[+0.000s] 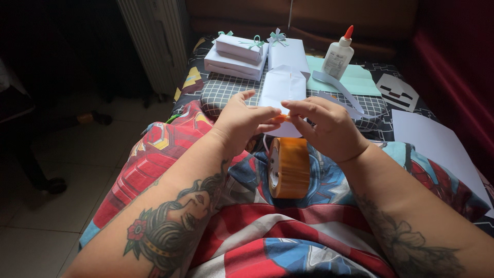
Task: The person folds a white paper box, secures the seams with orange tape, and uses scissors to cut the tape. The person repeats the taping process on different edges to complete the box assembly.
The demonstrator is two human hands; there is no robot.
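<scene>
In the head view, the fingertips hide most of a small orange tape strip (pixel 279 118); its length cannot be told. The left hand (pixel 242 121) and right hand (pixel 327 126) both pinch it between them, above the lap. Below stands a thick roll of brown tape (pixel 289 167), glossy, on its edge on the printed fabric. Behind, a white folded paper parcel (pixel 282 85), 3 bowed white boxes (pixel 237 55) and a glue bottle (pixel 338 56).

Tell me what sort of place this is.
Probably a room in a home, with crafts done on a bed. A printed comic-pattern bedspread covers the lap, a radiator stands by the tiled floor, and white wrapped boxes lie beside a glue bottle.
</scene>
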